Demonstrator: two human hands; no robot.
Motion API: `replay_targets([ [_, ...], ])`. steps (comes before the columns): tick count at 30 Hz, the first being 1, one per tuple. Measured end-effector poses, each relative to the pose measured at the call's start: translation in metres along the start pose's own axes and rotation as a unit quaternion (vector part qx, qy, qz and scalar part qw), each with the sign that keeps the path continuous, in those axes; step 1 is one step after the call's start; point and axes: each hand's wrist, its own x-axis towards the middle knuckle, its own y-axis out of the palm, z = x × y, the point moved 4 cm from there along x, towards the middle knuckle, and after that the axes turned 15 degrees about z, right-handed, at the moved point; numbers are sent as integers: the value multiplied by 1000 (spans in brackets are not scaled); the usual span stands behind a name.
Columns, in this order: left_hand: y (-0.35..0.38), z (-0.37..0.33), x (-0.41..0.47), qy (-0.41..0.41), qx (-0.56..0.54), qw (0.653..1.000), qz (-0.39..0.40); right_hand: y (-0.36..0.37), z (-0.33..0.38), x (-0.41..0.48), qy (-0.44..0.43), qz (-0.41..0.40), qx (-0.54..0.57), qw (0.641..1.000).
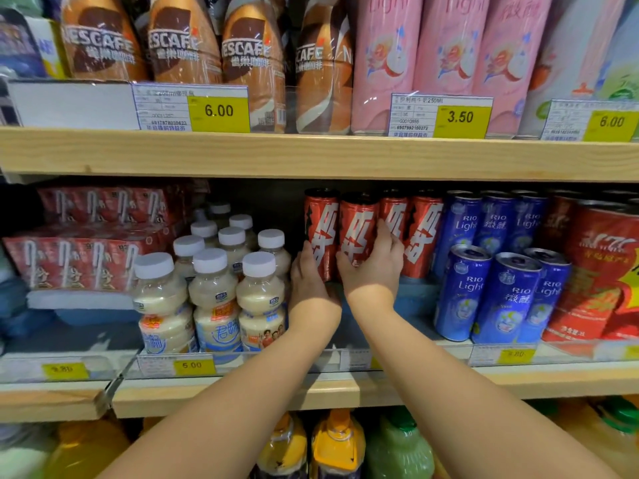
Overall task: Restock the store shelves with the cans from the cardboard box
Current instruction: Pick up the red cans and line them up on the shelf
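We're mid-restock, both hands in the middle shelf point(242, 392). Left hand point(308, 274) is wrapped round the left side of one red can point(321, 233), fingers curled on it, so gripping that can. Right hand point(371, 262) is clamped on the next red can point(358, 233), thumb on the front, fingers round the right side & touching the can behind.

Both held cans stand upright, side by side, bases at or just above the shelf floor; can't tell which, since our hands hide the bottoms. Just right of the right-hand grip, 2 more red cans point(420, 233) already stand in the row, flush w/ ours. Beyond those, blue cans point(508, 299) fill their own slot.

Done, as far as we can judge: approx 4 red cans in the slot, incl. the 2 in hand. Left to do: let go of this pair, then fill the bare floor in front of the grips, which runs out to the shelf lip. Left of the left-hand grip, white-capped bottles point(209, 288) sit close, so the slot is narrow.

The box isn't in view, so we can't say how many cans remain in it.
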Motion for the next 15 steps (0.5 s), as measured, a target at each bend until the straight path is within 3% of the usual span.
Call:
replay_targets([
  [4,10,-1,-7,11,-42,999,10,-4,-15,-14,-3,43,-29,999],
  [15,15,6,4,-62,61,992,94,-3,-26,-9,53,57,-48,996],
])
